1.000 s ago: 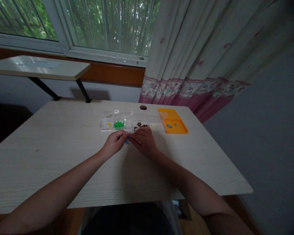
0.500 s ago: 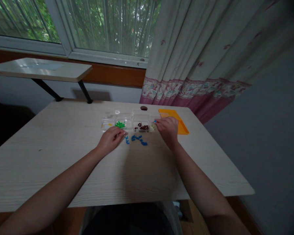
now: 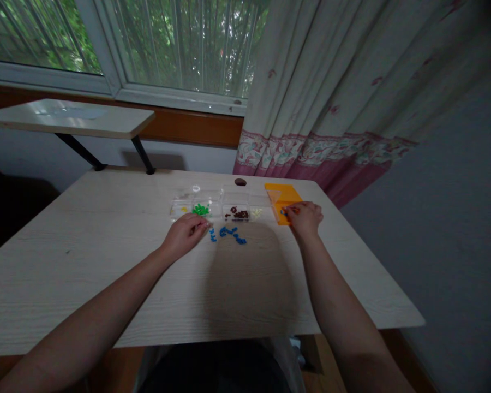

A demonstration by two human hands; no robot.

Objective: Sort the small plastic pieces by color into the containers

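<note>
My right hand point(image 3: 306, 218) is over the orange open box point(image 3: 283, 192), its fingertips pinched on a small blue piece point(image 3: 283, 212) inside the right part of the view. My left hand point(image 3: 186, 234) rests on the table with thumb and fingers pressed together; whatever is between them is too small to make out. Just right of it lie loose blue pieces point(image 3: 229, 232) in a scattered line. Behind the hands stand clear plastic boxes with green pieces point(image 3: 200, 209) and dark brown pieces point(image 3: 240, 213). Pale yellowish pieces point(image 3: 257, 213) lie beside the brown ones.
The pale wooden table point(image 3: 147, 295) runs up to a wall under a window. A raised shelf point(image 3: 118, 123) on black legs stands at its back left. A round cable hole point(image 3: 240, 182) is near the back edge. A curtain point(image 3: 311, 109) hangs behind the orange box.
My right hand has moved right, from beside the pale pieces to over the orange box, with the blue piece at its fingertips. My left hand has stayed in place.
</note>
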